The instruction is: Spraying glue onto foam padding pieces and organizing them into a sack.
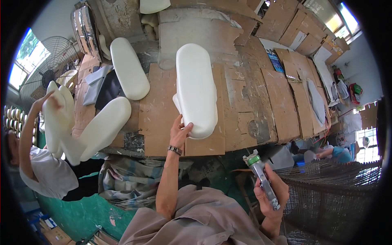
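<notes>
A long cream foam pad with rounded ends lies on the cardboard-covered table in front of me, its length pointing away. Part of another pale piece shows from under its left side. My left hand grips the pad's near left corner, thumb on top and the other fingers partly hidden. Off the table's front edge, at the right, my right hand is closed around a silver spray gun with a green ring near its head. The gun is tilted, its head toward the table and apart from the pad.
More foam pads, one upright pad among them, lie on the table's left side beside grey and black sheets. At the left, a co-worker handles several pads near a large fan. Dark mesh stands at my right.
</notes>
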Action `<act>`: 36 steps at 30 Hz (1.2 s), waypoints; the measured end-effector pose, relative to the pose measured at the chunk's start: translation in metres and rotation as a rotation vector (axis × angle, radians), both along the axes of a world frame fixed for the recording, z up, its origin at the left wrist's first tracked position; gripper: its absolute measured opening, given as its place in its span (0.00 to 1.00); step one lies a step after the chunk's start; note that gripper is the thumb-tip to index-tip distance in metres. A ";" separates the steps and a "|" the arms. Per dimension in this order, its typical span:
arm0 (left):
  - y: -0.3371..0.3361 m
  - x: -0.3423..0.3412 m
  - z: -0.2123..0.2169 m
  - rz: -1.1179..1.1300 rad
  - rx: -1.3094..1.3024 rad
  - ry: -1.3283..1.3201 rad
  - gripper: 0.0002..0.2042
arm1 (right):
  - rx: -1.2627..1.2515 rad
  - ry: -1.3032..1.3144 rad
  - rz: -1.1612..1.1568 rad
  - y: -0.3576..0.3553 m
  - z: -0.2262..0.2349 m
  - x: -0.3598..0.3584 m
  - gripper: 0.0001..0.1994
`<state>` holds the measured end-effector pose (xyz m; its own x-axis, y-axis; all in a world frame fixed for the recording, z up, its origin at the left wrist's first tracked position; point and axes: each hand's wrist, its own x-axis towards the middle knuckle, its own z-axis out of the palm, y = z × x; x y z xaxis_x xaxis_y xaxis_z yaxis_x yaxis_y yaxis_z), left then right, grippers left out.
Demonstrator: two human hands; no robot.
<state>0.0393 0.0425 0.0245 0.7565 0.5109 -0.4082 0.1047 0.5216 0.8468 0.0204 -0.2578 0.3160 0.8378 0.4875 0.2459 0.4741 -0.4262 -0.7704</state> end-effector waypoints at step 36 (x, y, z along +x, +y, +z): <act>-0.049 -0.019 -0.051 0.250 -0.417 -0.352 0.19 | -0.103 0.078 0.070 -0.086 -0.003 -0.040 0.28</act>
<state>0.0206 -0.0062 -0.0265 0.7599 0.5417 -0.3593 -0.3139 0.7899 0.5269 -0.0194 -0.3441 0.3127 0.8155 0.5645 0.1277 0.4461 -0.4726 -0.7600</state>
